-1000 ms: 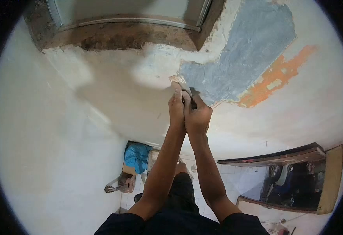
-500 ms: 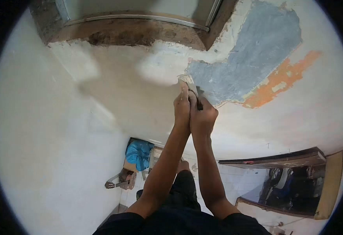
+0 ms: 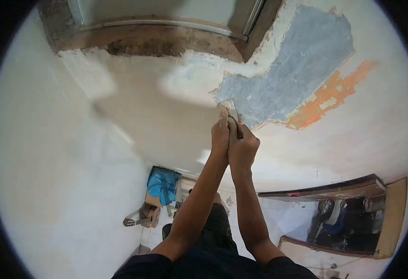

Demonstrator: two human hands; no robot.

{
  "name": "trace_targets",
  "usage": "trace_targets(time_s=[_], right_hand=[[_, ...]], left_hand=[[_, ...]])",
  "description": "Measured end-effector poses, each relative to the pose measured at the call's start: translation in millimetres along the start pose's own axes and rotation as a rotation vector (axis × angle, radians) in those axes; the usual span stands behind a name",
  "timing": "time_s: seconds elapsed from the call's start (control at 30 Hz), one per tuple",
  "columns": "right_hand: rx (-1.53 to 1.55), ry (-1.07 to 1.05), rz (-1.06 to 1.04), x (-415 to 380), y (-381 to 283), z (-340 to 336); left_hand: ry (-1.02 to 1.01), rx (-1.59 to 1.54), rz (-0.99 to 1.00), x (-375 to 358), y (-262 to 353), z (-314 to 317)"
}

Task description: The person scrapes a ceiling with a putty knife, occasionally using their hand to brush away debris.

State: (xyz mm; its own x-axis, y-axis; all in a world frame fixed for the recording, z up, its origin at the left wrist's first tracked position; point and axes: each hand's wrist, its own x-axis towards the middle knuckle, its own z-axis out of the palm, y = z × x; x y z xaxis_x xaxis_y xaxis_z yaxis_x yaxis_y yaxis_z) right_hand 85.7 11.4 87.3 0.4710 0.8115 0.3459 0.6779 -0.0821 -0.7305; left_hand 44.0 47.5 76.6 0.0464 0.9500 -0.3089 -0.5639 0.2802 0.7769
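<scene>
Two hands (image 3: 235, 139) closed around one scraper (image 3: 232, 110), one grey patch (image 3: 287, 69) beside it.

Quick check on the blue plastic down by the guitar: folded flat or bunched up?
Bunched up: the blue plastic bulges, with uneven creases showing across it.

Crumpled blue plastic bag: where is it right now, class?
In the head view, the blue plastic bag is left of the person's left forearm, just above the brown guitar in the picture.
</scene>
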Motion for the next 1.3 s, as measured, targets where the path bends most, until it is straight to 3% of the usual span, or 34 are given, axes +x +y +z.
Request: trace_targets(time_s=[0.03,0.1,0.13,0.23,0.37,0.43,0.47,0.5,0.53,0.57,0.6,0.63,0.67,0.73,0.77,0.87,0.9,0.97,1.0,1.23,1.3], right_hand=[[0.004,0.007,-0.010,5.1,-4.6,5.0],[0.090,0.167,-0.319,16.3,-11.3,19.7],[0.017,0.102,-0.222,15.7,-14.4,21.4],[0.095,0.110,-0.171,8.6,-10.6,23.3],[0.097,0.179,-0.147,-2.2,10.1,9.9],[-0.022,0.085,0.005,-0.9,4.6,3.5],[0.002,0.110,-0.082,2.8,5.1,8.0],[0.002,0.106,-0.086,11.1,3.5,19.3],[0.030,0.176,-0.221,17.3,1.4,32.7],[0.062,0.256,-0.360,21.0,1.0,39.1],[-0.002,0.096,-0.200,16.3,-5.6,29.4],[-0.002,0.094,-0.199,14.0,-2.9,26.9],[0.024,0.087,-0.187,12.7,-0.8,25.5],[0.085,0.170,-0.203,7.9,-0.6,17.8],[0.085,0.179,-0.203,7.0,1.0,12.9],[0.042,0.124,-0.113,7.2,2.5,4.2],[0.045,0.126,-0.126,11.7,-2.5,8.4],[0.205,0.125,-0.159,16.3,-11.5,20.7],[0.218,0.021,-0.072,15.3,-16.0,14.6],[0.214,0.042,-0.013,7.6,1.0,8.3],[0.345,0.168,-0.248,18.2,-4.3,20.7]], left_hand=[[-0.006,-0.003,0.010,4.0,5.8,-2.5],[-0.118,0.175,0.321,14.5,13.9,-13.2],[-0.116,-0.081,0.134,20.3,15.7,-16.2],[-0.032,-0.127,0.095,15.2,14.8,-11.9],[-0.137,0.019,0.235,6.5,-13.8,-9.0],[-0.171,-0.060,-0.017,3.2,-9.7,-7.1],[-0.170,-0.064,-0.013,9.1,-4.6,-9.6],[-0.144,0.271,0.184,18.2,3.1,-15.8],[-0.116,0.614,0.365,21.9,5.7,-22.9],[-0.089,0.329,0.393,25.8,7.6,-25.3],[-0.062,0.162,0.266,20.3,16.3,-19.0],[-0.027,-0.008,0.131,12.1,23.0,-13.4],[-0.022,-0.010,0.132,12.6,16.0,-13.1],[-0.077,0.256,0.387,11.5,3.4,-11.5],[-0.086,0.258,0.390,10.4,-2.6,-8.9],[-0.103,-0.131,0.024,-1.4,6.3,3.7],[-0.105,-0.137,0.036,3.4,12.8,2.4],[-0.110,0.095,0.283,12.6,23.2,-6.5],[-0.102,-0.087,0.126,5.4,29.2,-3.1],[-0.032,0.046,0.079,4.2,10.8,3.0],[0.099,0.192,0.384,16.9,7.4,0.7]])
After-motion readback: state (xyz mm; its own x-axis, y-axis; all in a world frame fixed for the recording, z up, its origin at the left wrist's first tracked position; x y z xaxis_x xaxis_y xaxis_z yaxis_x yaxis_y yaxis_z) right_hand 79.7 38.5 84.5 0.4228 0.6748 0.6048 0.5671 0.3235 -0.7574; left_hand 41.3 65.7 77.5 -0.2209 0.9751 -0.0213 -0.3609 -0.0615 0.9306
